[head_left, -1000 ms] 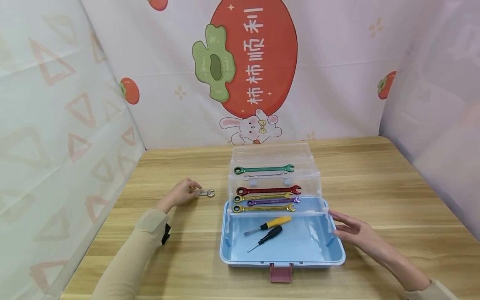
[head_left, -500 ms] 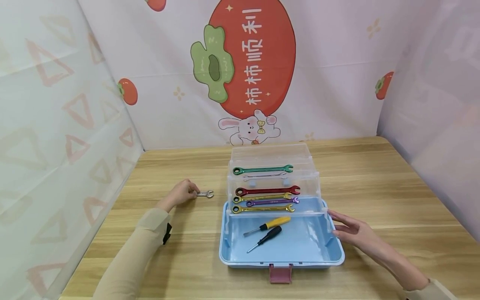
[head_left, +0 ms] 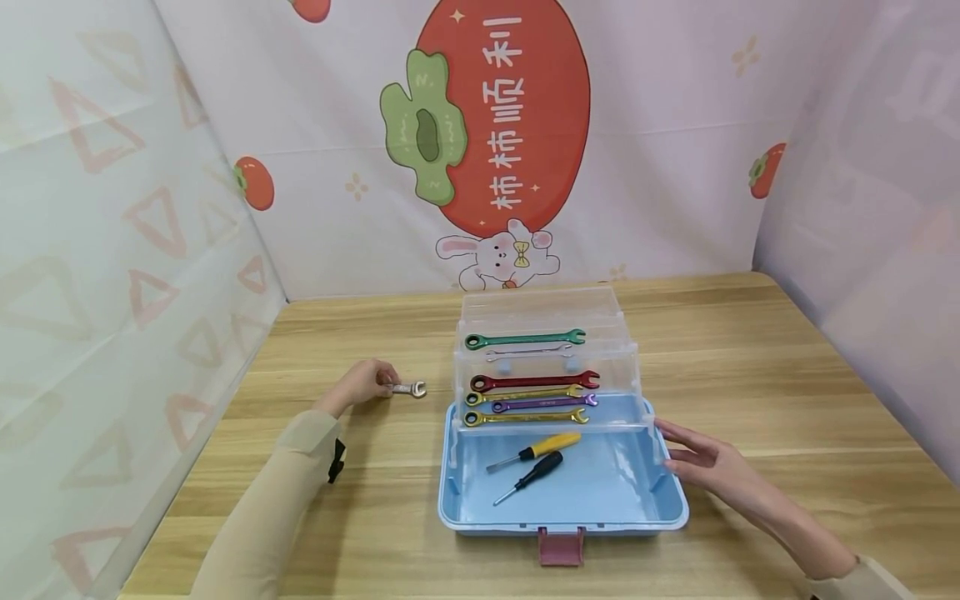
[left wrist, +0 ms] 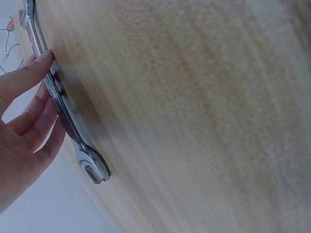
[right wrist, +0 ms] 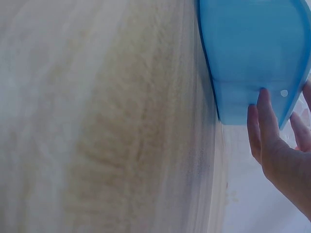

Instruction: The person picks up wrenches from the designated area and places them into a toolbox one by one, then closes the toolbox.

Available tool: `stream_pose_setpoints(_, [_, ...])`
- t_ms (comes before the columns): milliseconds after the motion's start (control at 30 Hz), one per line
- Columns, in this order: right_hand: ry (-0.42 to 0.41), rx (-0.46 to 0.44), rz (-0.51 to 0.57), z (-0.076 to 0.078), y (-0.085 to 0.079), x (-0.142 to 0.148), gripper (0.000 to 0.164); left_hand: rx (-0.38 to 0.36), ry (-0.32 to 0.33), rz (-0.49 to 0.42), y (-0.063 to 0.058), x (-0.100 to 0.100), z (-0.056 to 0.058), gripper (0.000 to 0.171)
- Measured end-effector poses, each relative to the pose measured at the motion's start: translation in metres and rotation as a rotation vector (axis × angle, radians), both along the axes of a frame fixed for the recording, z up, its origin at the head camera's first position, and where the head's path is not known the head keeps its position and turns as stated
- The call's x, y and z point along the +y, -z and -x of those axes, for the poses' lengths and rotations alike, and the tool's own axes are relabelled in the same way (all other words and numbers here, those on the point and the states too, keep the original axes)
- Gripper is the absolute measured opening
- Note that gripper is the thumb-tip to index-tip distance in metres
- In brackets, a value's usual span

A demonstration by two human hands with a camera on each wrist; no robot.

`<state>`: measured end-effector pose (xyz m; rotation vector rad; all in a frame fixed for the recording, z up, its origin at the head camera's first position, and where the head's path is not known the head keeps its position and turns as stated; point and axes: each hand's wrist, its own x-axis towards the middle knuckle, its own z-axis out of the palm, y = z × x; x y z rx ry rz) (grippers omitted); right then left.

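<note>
My left hand pinches a silver combination wrench at the left of the table. In the left wrist view, the thumb and fingers hold the wrench by its shank, both ends sticking out. Whether it is lifted off the wood is hard to tell. My right hand touches the right side of a blue toolbox, its fingers fairly straight. The right wrist view shows fingertips against the box's blue outer wall. The box stands open, with clear trays raised at the back.
On the trays lie a green wrench, a red wrench, a purple wrench and several others. Inside the box are a yellow screwdriver and a black screwdriver. A pink latch hangs from the front.
My left fingers have closed in on the silver wrench, which has barely moved. My right hand has stayed at the toolbox's side. The whole head view has shifted slightly left.
</note>
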<state>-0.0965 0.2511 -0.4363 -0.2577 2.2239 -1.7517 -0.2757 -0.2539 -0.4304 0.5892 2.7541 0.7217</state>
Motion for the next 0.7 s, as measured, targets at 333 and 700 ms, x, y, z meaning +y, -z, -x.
stream_pose_setpoints(333, [-0.007,0.007,0.012,0.0004,0.0008,0.0000,0.055,-0.007,0.013,-0.055,0.0020,-0.0061,0.0006,0.015])
stream_pose_setpoints(700, [-0.002,-0.018,-0.014,0.0009,-0.0002,0.0002,0.057,-0.055,0.001,-0.101,0.0007,-0.0090,-0.0019,0.013])
